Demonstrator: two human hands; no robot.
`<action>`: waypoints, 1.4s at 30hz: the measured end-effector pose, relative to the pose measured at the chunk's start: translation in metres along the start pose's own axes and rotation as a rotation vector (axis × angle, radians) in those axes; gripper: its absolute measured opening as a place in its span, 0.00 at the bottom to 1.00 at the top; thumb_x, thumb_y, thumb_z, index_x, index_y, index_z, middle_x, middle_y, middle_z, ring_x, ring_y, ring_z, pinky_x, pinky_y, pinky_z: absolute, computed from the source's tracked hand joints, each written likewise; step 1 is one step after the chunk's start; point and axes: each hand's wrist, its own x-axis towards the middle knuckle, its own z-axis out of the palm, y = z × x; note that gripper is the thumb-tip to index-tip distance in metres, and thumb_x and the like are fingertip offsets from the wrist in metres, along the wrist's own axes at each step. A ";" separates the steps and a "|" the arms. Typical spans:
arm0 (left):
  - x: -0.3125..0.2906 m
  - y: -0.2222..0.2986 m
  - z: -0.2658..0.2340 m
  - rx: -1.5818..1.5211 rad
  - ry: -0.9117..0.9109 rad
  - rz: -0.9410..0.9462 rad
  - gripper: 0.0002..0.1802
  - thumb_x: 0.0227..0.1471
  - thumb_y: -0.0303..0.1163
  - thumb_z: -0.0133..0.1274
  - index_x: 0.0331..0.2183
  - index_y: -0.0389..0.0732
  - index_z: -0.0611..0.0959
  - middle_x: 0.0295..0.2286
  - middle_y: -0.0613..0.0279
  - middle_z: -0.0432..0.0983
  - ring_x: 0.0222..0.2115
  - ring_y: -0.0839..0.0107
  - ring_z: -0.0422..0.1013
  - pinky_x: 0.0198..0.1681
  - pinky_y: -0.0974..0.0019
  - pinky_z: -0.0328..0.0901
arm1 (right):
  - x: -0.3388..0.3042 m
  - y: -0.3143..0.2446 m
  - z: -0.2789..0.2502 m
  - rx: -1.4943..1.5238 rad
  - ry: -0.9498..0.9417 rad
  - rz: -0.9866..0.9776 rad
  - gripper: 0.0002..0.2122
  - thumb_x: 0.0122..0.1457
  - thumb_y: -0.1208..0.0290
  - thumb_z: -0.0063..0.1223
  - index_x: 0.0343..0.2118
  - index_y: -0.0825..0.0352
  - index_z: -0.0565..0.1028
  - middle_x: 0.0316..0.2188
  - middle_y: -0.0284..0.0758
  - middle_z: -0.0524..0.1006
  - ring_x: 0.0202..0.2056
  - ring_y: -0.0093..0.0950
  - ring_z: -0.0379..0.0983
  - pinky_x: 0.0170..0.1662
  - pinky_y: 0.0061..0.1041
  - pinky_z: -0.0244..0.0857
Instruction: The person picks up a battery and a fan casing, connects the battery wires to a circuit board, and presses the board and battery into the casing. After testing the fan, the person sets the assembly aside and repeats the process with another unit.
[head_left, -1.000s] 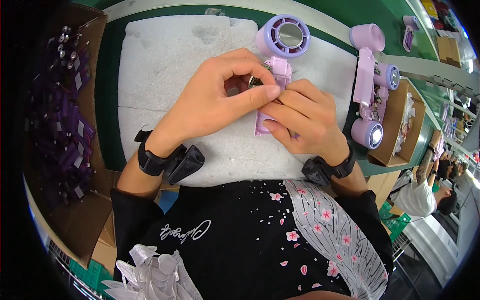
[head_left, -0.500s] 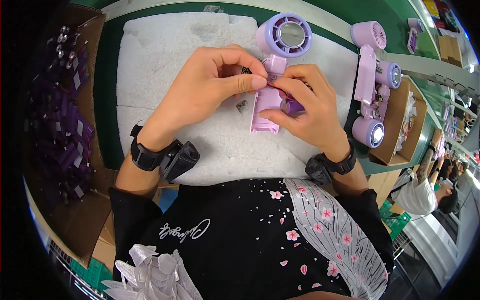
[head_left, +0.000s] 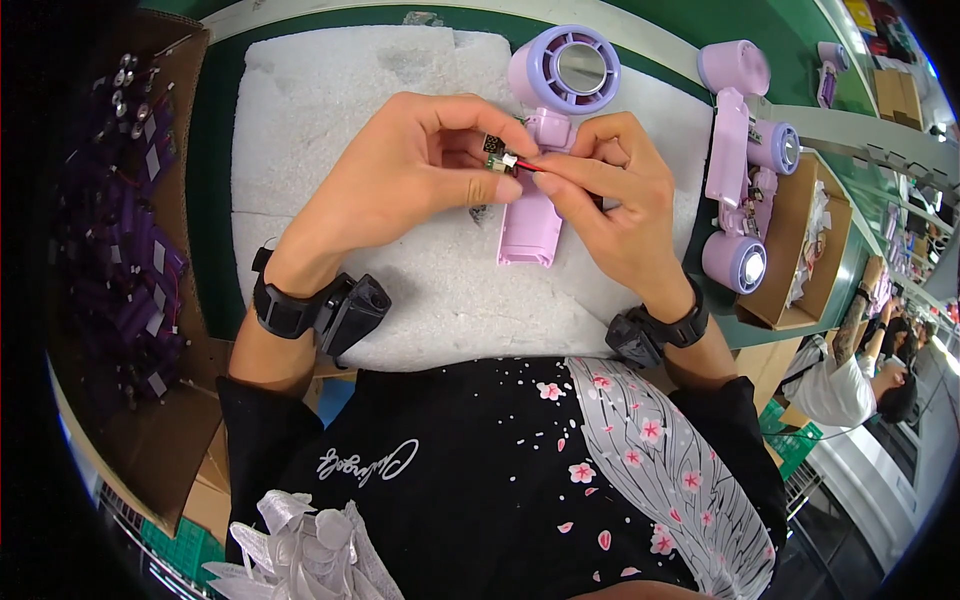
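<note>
A handheld fan [head_left: 528,235] in pink-lilac plastic lies on the white foam sheet, its round head [head_left: 580,68] at the far end and its hollow handle shell toward me. Over the handle, my left hand [head_left: 415,175] pinches a small circuit board [head_left: 493,146] with a black display part. My right hand [head_left: 615,195] pinches red and black wires [head_left: 530,166] just behind a white plug [head_left: 509,160], which sits at the board's edge. Whether the plug is fully seated I cannot tell. My right fingers hide whatever the wires run to.
A cardboard box [head_left: 190,400] of purple battery cells [head_left: 130,270] stands at the left. More fan parts [head_left: 735,150] lie right of the foam sheet [head_left: 300,120], beside a smaller carton [head_left: 835,240]. A small clear scrap [head_left: 480,213] lies by the handle. Another person [head_left: 850,380] works at the far right.
My right hand has shifted its grip to the wires near the plug; the purple cell seen under it is now out of sight. The board and white plug have come into view.
</note>
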 end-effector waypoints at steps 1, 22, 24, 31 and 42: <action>0.000 0.001 -0.001 0.001 -0.021 -0.026 0.10 0.48 0.20 0.59 0.37 0.35 0.82 0.31 0.69 0.74 0.30 0.82 0.68 0.35 0.78 0.64 | 0.000 0.000 0.000 -0.001 0.000 0.000 0.09 0.47 0.79 0.64 0.33 0.64 0.83 0.31 0.32 0.68 0.21 0.20 0.65 0.22 0.19 0.58; 0.001 0.003 -0.002 -0.042 0.044 -0.005 0.20 0.43 0.13 0.60 0.41 0.34 0.77 0.35 0.65 0.75 0.34 0.78 0.73 0.39 0.75 0.70 | 0.000 -0.002 0.000 0.016 -0.015 0.063 0.06 0.48 0.80 0.63 0.31 0.68 0.82 0.31 0.32 0.70 0.23 0.18 0.67 0.25 0.17 0.59; 0.001 0.000 0.000 -0.039 0.047 0.011 0.19 0.43 0.14 0.60 0.40 0.35 0.78 0.34 0.65 0.75 0.33 0.79 0.73 0.38 0.75 0.70 | 0.001 -0.003 0.001 0.030 0.026 0.066 0.06 0.46 0.79 0.64 0.29 0.67 0.82 0.29 0.31 0.70 0.21 0.20 0.66 0.23 0.20 0.59; 0.000 -0.002 0.006 -0.048 0.108 0.072 0.17 0.44 0.17 0.59 0.40 0.36 0.80 0.32 0.66 0.75 0.31 0.79 0.74 0.37 0.75 0.69 | 0.001 -0.005 -0.001 -0.069 -0.004 0.001 0.06 0.48 0.79 0.63 0.31 0.68 0.82 0.31 0.32 0.71 0.22 0.19 0.69 0.24 0.18 0.60; -0.004 -0.003 0.019 0.293 0.141 0.218 0.21 0.46 0.15 0.51 0.45 0.32 0.78 0.37 0.61 0.77 0.34 0.78 0.71 0.41 0.74 0.68 | 0.006 -0.006 0.005 -0.061 0.174 -0.031 0.13 0.45 0.77 0.66 0.35 0.65 0.79 0.32 0.33 0.74 0.23 0.22 0.73 0.25 0.19 0.67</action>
